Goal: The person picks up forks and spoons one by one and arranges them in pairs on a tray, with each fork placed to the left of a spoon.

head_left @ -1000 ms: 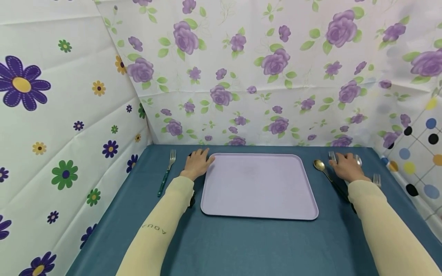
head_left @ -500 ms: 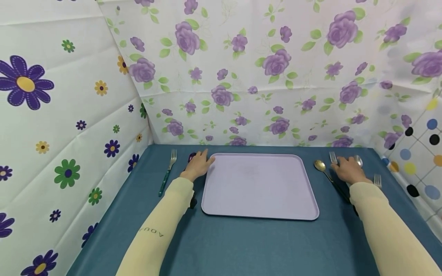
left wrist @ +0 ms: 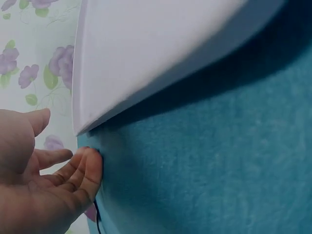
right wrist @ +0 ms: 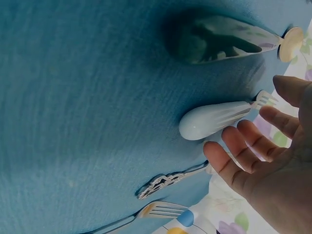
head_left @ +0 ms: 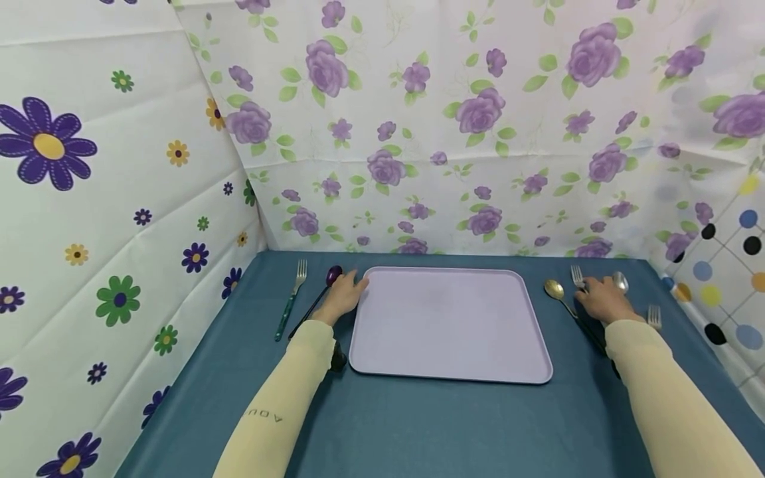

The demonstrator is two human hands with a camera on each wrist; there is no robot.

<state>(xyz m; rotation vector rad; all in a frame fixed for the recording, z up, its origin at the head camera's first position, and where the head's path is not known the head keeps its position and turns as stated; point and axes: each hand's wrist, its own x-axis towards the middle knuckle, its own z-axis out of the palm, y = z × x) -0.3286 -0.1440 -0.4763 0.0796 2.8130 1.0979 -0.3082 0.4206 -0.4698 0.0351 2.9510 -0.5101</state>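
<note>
In the head view my left hand [head_left: 339,299] is beside the left edge of a pale lilac tray [head_left: 448,325]. A spoon with a purple bowl [head_left: 333,273] and dark handle lies just left of this hand. In the left wrist view, the loosely bent fingers hold nothing near the tray's corner. Over the cutlery on the right is my right hand [head_left: 605,299]. The right wrist view has its relaxed fingers close to a white-handled fork [right wrist: 212,119], not gripping it. Next to that fork lie a gold spoon [head_left: 554,289] with a dark green handle and a silver spoon [head_left: 621,282] with an ornate handle.
A green-handled fork [head_left: 289,309] lies at the far left. Another fork [head_left: 654,316] is right of the right hand, partly covered by the sleeve. Everything lies on a blue cloth [head_left: 442,425], with flowered sheets [head_left: 430,133] behind and at the sides.
My left hand has drawn back slightly towards me and its fingers have lowered, uncovering the purple spoon. My right hand has barely shifted. The tray and cutlery stay where they were.
</note>
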